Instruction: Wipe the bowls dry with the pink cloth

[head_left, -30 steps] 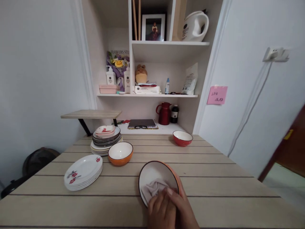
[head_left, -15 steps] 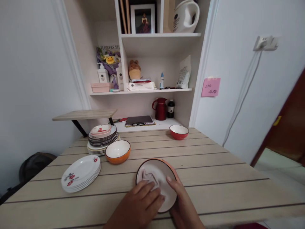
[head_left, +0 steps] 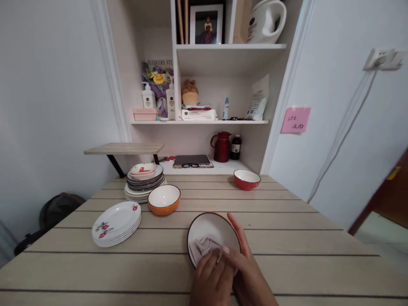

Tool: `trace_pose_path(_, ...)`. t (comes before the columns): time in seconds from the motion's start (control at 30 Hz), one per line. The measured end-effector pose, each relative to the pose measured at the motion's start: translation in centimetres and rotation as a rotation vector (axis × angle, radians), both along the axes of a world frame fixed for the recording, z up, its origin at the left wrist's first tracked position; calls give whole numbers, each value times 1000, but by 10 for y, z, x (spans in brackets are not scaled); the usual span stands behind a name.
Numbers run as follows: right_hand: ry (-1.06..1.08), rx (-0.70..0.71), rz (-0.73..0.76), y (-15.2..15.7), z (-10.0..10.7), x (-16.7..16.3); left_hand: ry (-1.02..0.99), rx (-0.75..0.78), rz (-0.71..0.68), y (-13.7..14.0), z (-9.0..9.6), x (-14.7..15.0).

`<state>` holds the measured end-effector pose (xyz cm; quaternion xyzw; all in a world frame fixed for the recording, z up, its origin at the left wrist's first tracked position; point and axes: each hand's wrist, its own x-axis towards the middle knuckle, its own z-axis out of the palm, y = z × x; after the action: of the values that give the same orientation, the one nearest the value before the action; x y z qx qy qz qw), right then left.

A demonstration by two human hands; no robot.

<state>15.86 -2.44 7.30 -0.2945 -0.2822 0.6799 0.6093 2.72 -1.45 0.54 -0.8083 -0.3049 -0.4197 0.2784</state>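
A white-lined bowl (head_left: 212,223) with a dark rim is tilted toward me near the front of the table. My right hand (head_left: 247,265) grips its right side, thumb over the rim and fingers around the outside. Inside the bowl, my left hand (head_left: 213,276) presses a crumpled pale cloth (head_left: 204,246) against the lower inner wall. The left fingertips lie close to the right thumb. Part of the cloth is hidden under the left fingers.
On the left are an orange bowl (head_left: 164,199), a stack of flowered white plates (head_left: 117,223) and a taller stack of plates (head_left: 145,182) topped by small pink dishes (head_left: 143,170). A red bowl (head_left: 247,179) stands at the back right, before a shelf with a red jug (head_left: 221,146).
My left hand and the cloth have moved from the bowl's middle to its lower part, nearer my right thumb. The view has shifted slightly, so the surroundings sit further right.
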Motion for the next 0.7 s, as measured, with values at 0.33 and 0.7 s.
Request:
trace_pose_path(0.33,-43,39,6,6,-19,-2,-63,29,84,-7,-13,7)
trace_pose_path(0.7,-4,55,42,6,-18,-1,-71,45,56,3,-29,9)
